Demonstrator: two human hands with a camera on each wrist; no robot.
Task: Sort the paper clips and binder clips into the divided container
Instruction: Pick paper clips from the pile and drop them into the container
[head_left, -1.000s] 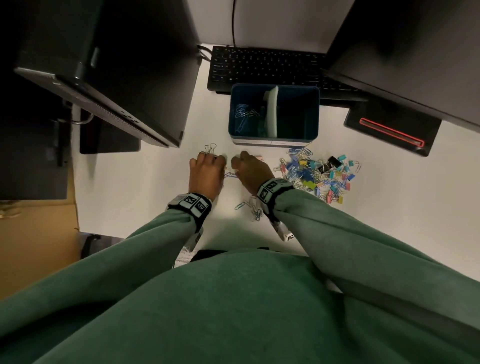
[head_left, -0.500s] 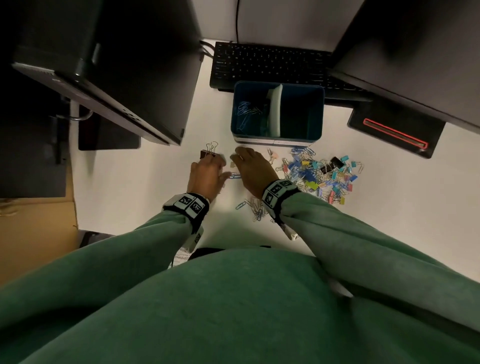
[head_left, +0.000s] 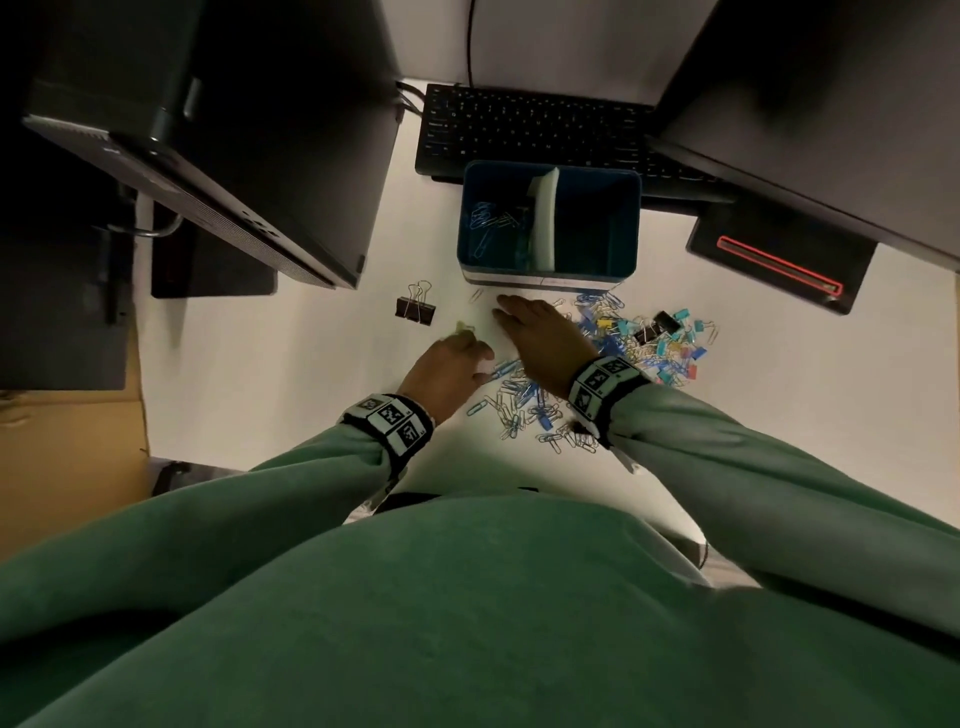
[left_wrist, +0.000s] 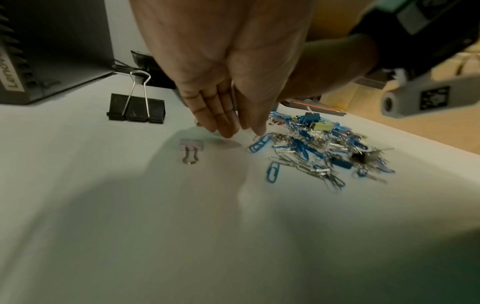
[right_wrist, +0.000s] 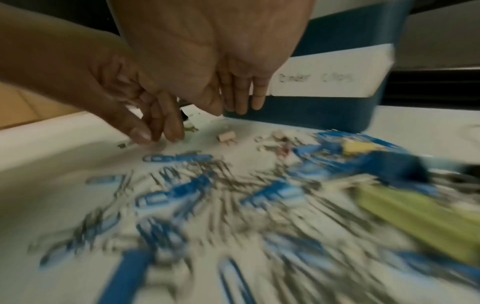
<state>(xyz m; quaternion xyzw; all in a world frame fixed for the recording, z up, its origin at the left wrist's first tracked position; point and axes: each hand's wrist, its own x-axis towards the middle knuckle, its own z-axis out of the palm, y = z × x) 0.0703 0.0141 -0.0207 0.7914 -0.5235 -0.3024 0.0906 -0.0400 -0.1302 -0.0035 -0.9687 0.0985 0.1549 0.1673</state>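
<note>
The blue divided container (head_left: 548, 270) stands in front of the keyboard, with a white divider (head_left: 544, 218) and paper clips (head_left: 488, 218) in its left compartment. Its front label (right_wrist: 324, 82) reads binder clips. My right hand (head_left: 540, 332) reaches flat toward the container's front with straight fingers (right_wrist: 244, 102) and holds nothing. My left hand (head_left: 452, 364) points straight fingers (left_wrist: 223, 125) down at the table beside a blue paper clip (left_wrist: 259, 143), empty. A small binder clip (left_wrist: 191, 148) and a large black binder clip (head_left: 414, 307) lie to its left.
Loose paper clips (head_left: 524, 405) are scattered under my right wrist, and coloured binder clips (head_left: 660, 343) are piled to its right. A computer tower (head_left: 234, 156) stands at the left, a keyboard (head_left: 530, 130) behind the container, and a dark monitor base (head_left: 779, 260) at the right.
My right hand has stretched out and slid forward toward the container. My left hand has drawn back from the black binder clip, which now stands uncovered.
</note>
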